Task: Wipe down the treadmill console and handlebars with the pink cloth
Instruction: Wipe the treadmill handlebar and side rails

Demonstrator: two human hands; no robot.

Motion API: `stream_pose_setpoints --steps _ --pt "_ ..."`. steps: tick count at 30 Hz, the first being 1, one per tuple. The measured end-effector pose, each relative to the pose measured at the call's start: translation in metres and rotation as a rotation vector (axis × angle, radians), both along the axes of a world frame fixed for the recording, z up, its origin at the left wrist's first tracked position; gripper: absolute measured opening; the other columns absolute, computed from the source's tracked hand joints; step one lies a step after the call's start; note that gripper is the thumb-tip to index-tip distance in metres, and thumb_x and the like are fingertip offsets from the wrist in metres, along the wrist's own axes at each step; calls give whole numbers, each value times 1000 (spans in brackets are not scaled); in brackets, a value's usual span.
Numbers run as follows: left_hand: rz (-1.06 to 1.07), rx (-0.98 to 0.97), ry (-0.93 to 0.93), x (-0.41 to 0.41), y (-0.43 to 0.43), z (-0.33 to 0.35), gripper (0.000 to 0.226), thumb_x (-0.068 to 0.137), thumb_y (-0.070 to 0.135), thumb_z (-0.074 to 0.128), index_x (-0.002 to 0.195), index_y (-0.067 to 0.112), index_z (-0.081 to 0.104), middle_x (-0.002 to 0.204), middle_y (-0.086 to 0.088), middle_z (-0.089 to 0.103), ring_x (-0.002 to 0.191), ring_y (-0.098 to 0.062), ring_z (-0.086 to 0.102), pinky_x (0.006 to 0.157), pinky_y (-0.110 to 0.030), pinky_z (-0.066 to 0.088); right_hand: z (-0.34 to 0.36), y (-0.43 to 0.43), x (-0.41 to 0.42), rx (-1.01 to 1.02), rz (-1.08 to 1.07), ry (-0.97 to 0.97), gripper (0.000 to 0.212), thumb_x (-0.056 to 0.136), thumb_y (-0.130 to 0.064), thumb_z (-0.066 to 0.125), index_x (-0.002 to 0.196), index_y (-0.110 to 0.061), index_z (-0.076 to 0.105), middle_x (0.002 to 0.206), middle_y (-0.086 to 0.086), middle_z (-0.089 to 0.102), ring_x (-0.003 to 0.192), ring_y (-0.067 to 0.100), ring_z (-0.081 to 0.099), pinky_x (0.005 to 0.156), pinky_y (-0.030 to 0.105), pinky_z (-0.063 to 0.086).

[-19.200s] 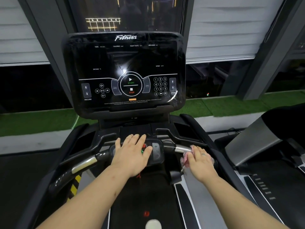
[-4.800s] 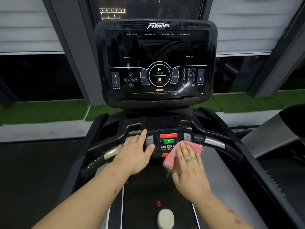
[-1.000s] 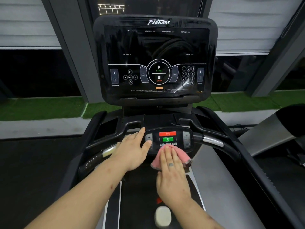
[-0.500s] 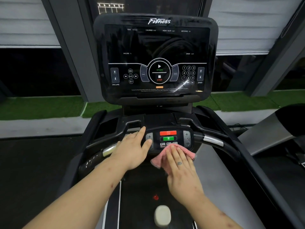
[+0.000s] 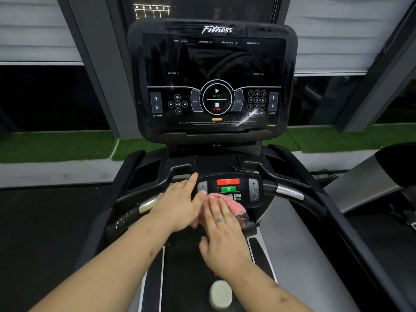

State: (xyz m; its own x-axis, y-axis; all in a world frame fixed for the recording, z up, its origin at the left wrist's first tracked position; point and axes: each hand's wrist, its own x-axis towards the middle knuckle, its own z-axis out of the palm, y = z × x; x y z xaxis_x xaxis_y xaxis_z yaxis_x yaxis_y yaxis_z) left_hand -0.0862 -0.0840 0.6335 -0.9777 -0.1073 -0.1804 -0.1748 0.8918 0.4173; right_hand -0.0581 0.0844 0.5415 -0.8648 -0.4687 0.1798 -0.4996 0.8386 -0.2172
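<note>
The black treadmill console stands upright ahead with a dark touch panel. Below it sits a small control pad with a red and a green button, flanked by handlebars. My right hand lies flat on the pink cloth, pressing it against the lower left part of the pad. My left hand rests flat on the left handlebar beside the pad, fingers spread, its thumb side touching the cloth.
The treadmill belt runs beneath my arms, with a pale oval object near the bottom edge. Another machine stands at the right. Green turf and window frames lie beyond the console.
My right hand has slid the pink cloth leftward across the lower pad, up against my left hand. The left hand has stayed on the left handlebar.
</note>
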Motion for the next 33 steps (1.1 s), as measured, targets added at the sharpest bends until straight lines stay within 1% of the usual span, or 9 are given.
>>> stream_pose_setpoints --steps 3,6,10,15,18,21,25,29,33 --pt "3 -1 9 1 0 -1 69 103 66 27 163 42 1 170 3 25 157 -23 20 125 -56 22 1 4 -3 -14 18 5 90 90 -36 52 166 -20 8 174 -1 4 160 19 0 127 45 21" --pt "2 -9 6 1 0 -1 69 104 65 27 163 43 1 170 3 24 157 -23 19 125 -56 21 1 18 -7 23 47 0 87 92 -35 47 167 -25 3 174 -4 0 160 15 -5 127 45 21" --pt "-4 -11 4 1 -1 -1 68 104 64 27 163 42 0 171 3 23 157 -23 18 125 -56 21 -1 40 -12 24 -6 -6 87 92 -36 48 166 -28 3 174 -6 0 159 13 -6 128 45 20" --pt "-8 -11 11 0 -3 -4 70 104 64 28 163 41 0 170 3 24 157 -23 18 124 -56 24 -4 70 -19 8 -91 -4 85 94 -41 47 166 -24 6 174 -4 2 160 14 -4 128 47 20" --pt "1 -19 16 0 -2 -4 70 104 64 30 163 40 0 170 3 24 157 -23 18 125 -56 24 -3 77 -22 32 -122 -5 76 101 -50 31 166 -26 1 173 -6 -5 158 11 -12 130 43 9" --pt "0 -16 13 1 -2 -3 70 104 64 29 163 41 0 170 4 23 157 -23 18 125 -56 23 2 78 -27 31 -142 -2 72 102 -51 20 165 -24 -2 173 -6 -8 157 10 -17 130 42 6" --pt "-5 -22 3 1 -1 -2 70 104 64 29 163 41 -1 170 4 23 157 -23 17 125 -57 22 10 76 -46 17 -160 17 71 103 -49 22 163 -22 -3 173 -2 -6 158 14 -15 130 44 6" --pt "3 -26 14 0 0 -3 71 103 65 30 163 41 -1 170 3 24 157 -23 18 125 -56 24 24 72 -62 12 -148 63 70 105 -47 21 165 -18 4 174 1 -2 159 17 -10 130 46 10" --pt "9 -28 10 -1 0 -5 72 103 66 30 163 42 -2 170 3 24 157 -23 18 125 -55 23 25 69 -63 -6 -154 78 69 104 -46 20 166 -17 5 174 1 -3 159 16 -13 130 46 9"
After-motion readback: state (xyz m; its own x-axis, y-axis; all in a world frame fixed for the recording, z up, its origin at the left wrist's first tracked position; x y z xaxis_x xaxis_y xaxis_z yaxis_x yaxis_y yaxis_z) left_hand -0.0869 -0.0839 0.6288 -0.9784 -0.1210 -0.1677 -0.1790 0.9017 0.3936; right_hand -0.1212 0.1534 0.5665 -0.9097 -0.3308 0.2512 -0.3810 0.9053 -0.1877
